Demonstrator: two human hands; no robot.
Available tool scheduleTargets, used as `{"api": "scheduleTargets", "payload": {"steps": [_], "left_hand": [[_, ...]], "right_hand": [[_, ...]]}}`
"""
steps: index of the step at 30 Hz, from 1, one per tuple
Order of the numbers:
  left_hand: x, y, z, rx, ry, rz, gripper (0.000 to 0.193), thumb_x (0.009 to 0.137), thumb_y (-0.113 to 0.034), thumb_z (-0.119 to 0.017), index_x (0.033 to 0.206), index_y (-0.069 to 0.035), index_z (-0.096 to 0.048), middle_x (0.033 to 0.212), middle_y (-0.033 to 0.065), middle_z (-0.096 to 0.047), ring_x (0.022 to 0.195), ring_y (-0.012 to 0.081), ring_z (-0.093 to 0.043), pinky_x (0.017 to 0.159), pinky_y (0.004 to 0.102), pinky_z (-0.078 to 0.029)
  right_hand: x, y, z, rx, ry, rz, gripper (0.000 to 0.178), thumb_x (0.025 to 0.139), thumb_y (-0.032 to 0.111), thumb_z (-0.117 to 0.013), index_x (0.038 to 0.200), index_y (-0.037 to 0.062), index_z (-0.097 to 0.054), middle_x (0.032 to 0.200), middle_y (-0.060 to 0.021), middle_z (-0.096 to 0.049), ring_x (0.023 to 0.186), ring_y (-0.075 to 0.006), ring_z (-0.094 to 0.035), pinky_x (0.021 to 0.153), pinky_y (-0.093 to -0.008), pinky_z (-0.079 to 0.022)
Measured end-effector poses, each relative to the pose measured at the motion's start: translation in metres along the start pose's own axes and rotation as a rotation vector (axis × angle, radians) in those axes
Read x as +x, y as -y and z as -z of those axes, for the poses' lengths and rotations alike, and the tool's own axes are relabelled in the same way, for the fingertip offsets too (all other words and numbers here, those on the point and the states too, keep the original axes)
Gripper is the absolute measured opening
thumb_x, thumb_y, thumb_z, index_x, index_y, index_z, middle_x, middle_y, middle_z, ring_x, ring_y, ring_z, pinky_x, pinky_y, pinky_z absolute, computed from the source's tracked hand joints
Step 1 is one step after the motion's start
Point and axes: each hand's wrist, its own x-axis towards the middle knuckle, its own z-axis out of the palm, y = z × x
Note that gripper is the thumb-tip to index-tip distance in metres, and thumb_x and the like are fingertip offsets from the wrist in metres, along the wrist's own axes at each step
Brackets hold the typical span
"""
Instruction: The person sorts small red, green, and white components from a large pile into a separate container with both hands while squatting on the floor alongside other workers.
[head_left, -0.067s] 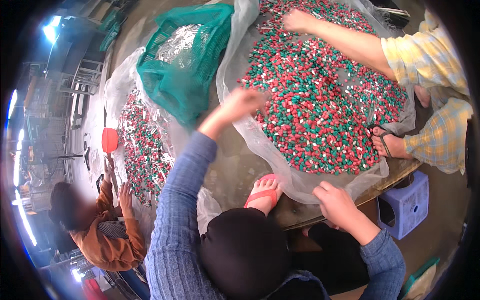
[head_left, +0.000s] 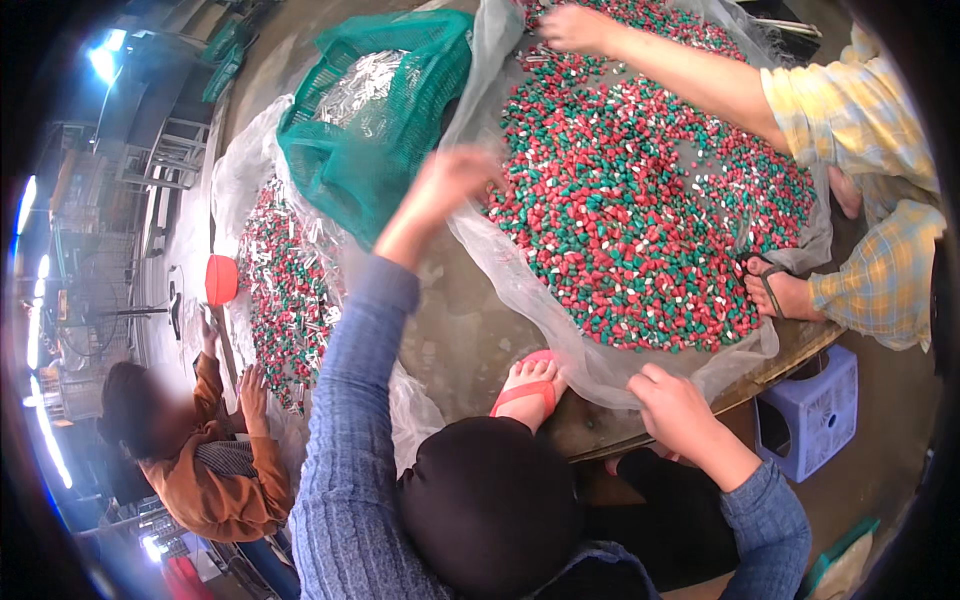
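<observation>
While hovering the left hand (head_left: 455, 188) between a green mesh basket (head_left: 355, 190) and red, green and white pieces (head_left: 620, 230) heaped on a pale sheet (head_left: 508, 268), holding the right hand (head_left: 682, 408) curled at that sheet's near edge. Blurring too heavily on the left to tell a spread grip from a clamped one; being unable to tell whether pinching the sheet on the right.

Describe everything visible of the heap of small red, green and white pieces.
The loose heap of small red, green and white pieces spreads over a pale translucent sheet. The pieces look rounded; their material is unclear. Red and green dominate, with white scattered. It thins toward the right, baring gray patches. The left hand, blurred, is at its left edge, contact unclear; a co-worker's hand is over its far end, their sandaled foot at its right edge.
</observation>
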Motion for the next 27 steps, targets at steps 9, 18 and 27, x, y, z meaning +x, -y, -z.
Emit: {"api": "scheduleTargets", "payload": {"steps": [9, 18, 27], "left_hand": [[-0.018, 0.087, 0.024, 0.230, 0.062, 0.077, 0.059, 0.095, -0.049, -0.035, 0.134, -0.004, -0.040, 0.127, 0.0207, -0.050, 0.116, 0.0331, -0.048, 0.100, 0.0412, -0.038], [-0.079, 0.106, -0.131, -0.752, -0.241, 0.857, 0.044, 0.083, -0.002, -0.050, 0.124, 0.005, -0.037, 0.111, 0.0183, -0.057, 0.088, 0.0328, -0.063, 0.074, 0.0425, -0.056], [-0.011, -0.062, -0.073, -0.828, -0.151, 0.214, 0.043, 0.082, 0.004, -0.044, 0.125, 0.002, -0.041, 0.104, 0.0121, -0.058, 0.086, 0.0206, -0.062, 0.072, 0.0333, -0.054]], "right_hand": [[-0.002, 0.003, -0.001, -0.061, 0.056, -0.026, 0.012, 0.073, -0.001, -0.051, 0.084, 0.0027, -0.051, 0.084, -0.0159, -0.053, 0.072, -0.0380, -0.059, 0.062, -0.0475, -0.049], [-0.012, -0.005, 0.017, -0.047, -0.226, -0.126, 0.011, 0.075, -0.002, -0.049, 0.085, 0.0015, -0.050, 0.085, -0.0179, -0.053, 0.074, -0.0395, -0.058, 0.063, -0.0470, -0.048], [-0.046, 0.030, 0.113, -0.194, -0.832, -0.031, 0.028, 0.064, -0.009, -0.052, 0.090, 0.0001, -0.057, 0.084, -0.0157, -0.051, 0.073, -0.0363, -0.056, 0.064, -0.0409, -0.046]]}}
